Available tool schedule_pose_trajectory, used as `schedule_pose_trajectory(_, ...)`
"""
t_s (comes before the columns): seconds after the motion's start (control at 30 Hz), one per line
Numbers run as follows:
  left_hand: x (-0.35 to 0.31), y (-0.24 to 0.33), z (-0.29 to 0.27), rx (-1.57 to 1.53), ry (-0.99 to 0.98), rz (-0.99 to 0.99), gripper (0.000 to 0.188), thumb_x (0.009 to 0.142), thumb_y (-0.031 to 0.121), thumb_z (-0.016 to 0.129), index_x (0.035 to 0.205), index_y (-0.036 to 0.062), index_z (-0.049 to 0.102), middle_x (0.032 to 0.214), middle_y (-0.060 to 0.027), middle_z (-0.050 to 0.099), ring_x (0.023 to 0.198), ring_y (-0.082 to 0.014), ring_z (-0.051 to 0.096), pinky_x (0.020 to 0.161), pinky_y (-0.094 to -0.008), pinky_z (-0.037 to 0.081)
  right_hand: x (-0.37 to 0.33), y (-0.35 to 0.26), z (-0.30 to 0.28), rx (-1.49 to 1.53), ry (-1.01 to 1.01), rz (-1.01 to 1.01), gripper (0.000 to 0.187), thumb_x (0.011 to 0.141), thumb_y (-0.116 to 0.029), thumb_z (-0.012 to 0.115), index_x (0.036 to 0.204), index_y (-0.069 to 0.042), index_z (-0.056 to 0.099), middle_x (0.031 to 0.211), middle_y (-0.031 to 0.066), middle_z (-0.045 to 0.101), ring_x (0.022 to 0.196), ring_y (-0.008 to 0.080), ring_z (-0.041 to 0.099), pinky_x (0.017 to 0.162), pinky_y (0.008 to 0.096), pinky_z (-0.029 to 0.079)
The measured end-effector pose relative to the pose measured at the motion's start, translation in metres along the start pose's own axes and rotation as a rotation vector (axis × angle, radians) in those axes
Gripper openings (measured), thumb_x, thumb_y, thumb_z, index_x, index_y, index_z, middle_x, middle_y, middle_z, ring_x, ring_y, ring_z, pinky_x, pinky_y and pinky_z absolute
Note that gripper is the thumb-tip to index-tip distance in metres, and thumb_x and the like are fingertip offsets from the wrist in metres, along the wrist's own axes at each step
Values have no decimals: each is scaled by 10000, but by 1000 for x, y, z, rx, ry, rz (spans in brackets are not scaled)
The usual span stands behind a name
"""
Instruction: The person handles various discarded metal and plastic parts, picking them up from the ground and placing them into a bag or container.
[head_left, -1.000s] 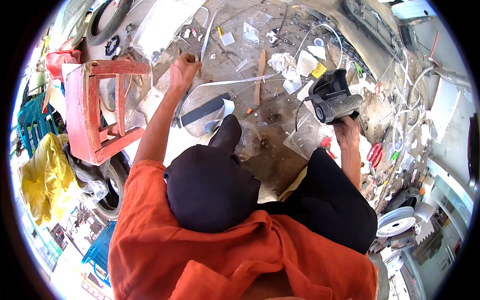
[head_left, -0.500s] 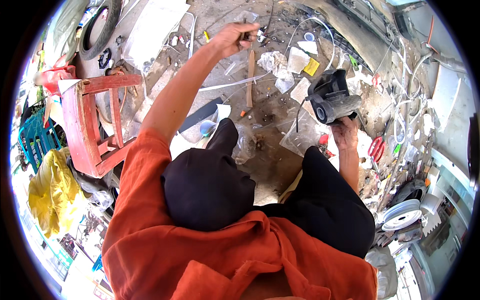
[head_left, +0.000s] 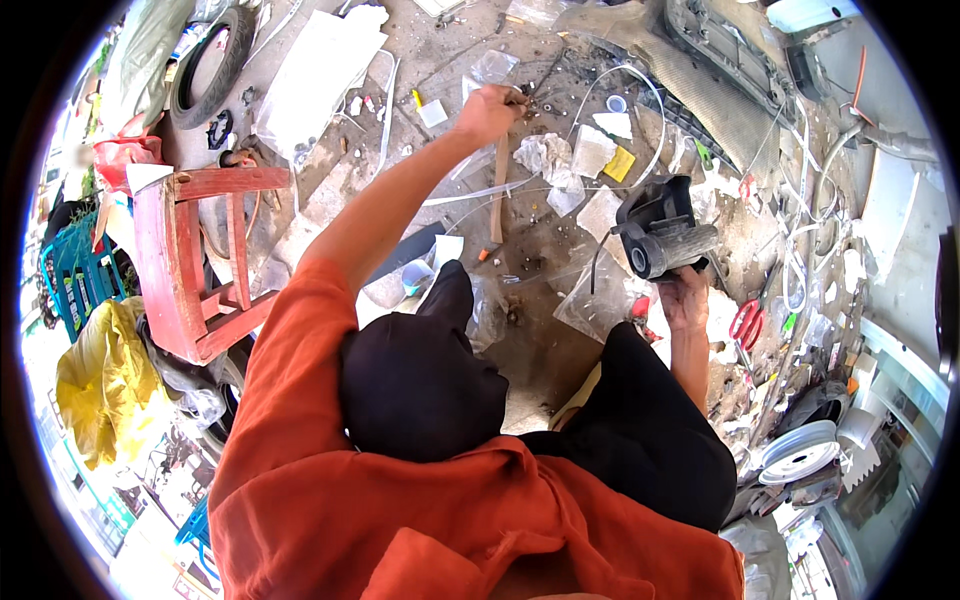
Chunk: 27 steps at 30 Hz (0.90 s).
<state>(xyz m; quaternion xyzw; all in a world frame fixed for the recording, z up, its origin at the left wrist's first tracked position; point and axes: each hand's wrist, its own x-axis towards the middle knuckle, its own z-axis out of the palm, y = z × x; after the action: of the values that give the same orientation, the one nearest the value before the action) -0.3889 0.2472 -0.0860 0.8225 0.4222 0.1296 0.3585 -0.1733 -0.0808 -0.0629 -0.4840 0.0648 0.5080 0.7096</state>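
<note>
My left hand (head_left: 490,113) reaches far out over the floor with its fingers drawn together. They are beside small dark bits at the upper end of a narrow wooden strip (head_left: 497,190); whatever the fingertips pinch, if anything, is too small to make out. At the right, my right hand (head_left: 686,300) grips a black plastic housing (head_left: 655,215) from below. That part has an open, cup-like top, a ribbed grey cylinder along its lower side and a thin black cable hanging down. Its underside is partly hidden by my fingers.
Red-handled scissors (head_left: 747,322) lie right of my right hand. A red wooden stool (head_left: 215,262), a tyre (head_left: 212,66) and a yellow plastic bag (head_left: 108,385) are at the left. A yellow packet (head_left: 619,163), clear plastic (head_left: 590,302) and a white wheel rim (head_left: 800,452) lie about.
My left hand has shifted a little right over the floor, and its fingers have curled in closer. The black housing stays in my right hand. The whole view has moved slightly.
</note>
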Motion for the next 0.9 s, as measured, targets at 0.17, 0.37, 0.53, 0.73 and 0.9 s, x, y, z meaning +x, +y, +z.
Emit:
schedule_pose_trajectory(0.17, 0, -7, -51, -419, -484, -302, 211, 768, 154, 594, 959, 79, 644, 563, 36, 478, 447, -46, 358, 388, -199, 278, -3, -6, 13, -5, -73, -14, 346, 684, 59, 491, 1028, 27, 486, 973, 127, 565, 893, 253, 562, 819, 388, 456)
schedule_pose_trajectory(0.37, 39, -76, -73, -523, 213, -443, 181, 783, 179, 578, 910, 75, 655, 669, -21, 612, 467, -60, 445, 422, -219, 372, -1, -2, 28, 15, -124, 23, 393, 670, 65, 491, 1060, 20, 486, 997, 133, 566, 911, 269, 561, 819, 394, 459)
schedule_pose_trajectory(0.53, 87, -92, -72, -98, 641, -380, 187, 720, 226, 618, 840, 89, 659, 784, -144, 632, 749, -270, 612, 683, -335, 466, -7, -5, 32, -44, -60, -12, 395, 662, 56, 511, 1056, 41, 483, 985, 127, 568, 900, 253, 566, 812, 381, 466)
schedule_pose_trajectory(0.73, 134, -125, -58, 121, 465, -371, 234, 715, 261, 605, 896, 114, 632, 932, -168, 598, 878, -331, 572, 771, -385, 458, -11, -11, 31, -45, -15, -24, 405, 669, 51, 525, 1070, 45, 471, 1003, 124, 558, 912, 239, 559, 830, 358, 457)
schedule_pose_trajectory(0.9, 153, -161, -45, 372, 593, -317, 291, 730, 262, 592, 934, 54, 588, 976, -213, 561, 905, -361, 557, 799, -408, 449, 2, -9, 28, -99, -43, -9, 456, 700, -13, 592, 1130, 8, 443, 1074, 114, 542, 978, 224, 541, 875, 330, 435)
